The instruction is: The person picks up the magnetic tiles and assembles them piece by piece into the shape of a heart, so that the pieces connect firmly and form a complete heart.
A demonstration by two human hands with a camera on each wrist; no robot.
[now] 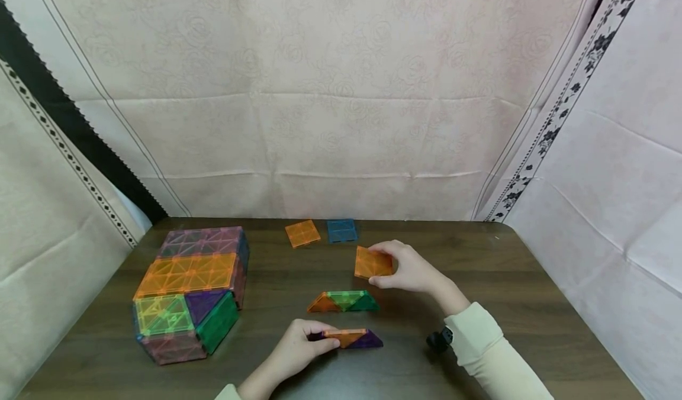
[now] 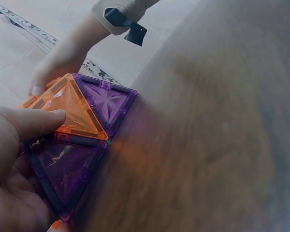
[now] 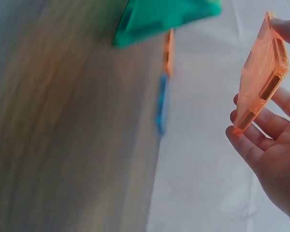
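My left hand point(image 1: 295, 348) pinches a strip of translucent magnetic tiles point(image 1: 353, 338) near the front of the table. Seen from the left wrist, the strip joins an orange triangle point(image 2: 82, 113) between two purple triangles point(image 2: 65, 166), with the thumb on the orange one. My right hand point(image 1: 409, 268) grips an orange square magnetic tile point(image 1: 371, 263) by its edges, thumb on one side and fingers on the other. In the right wrist view this orange tile point(image 3: 261, 72) is tilted, almost edge-on. Between both hands stands an orange-and-green strip of triangle tiles point(image 1: 345, 301).
A large box-like build of magnetic tiles point(image 1: 186, 273) in pink, orange, green and purple stands on the left of the dark wooden table point(image 1: 453, 240). A loose orange square point(image 1: 302, 233) and a blue square point(image 1: 342, 231) lie at the back edge, before a pale cloth point(image 1: 330, 122).
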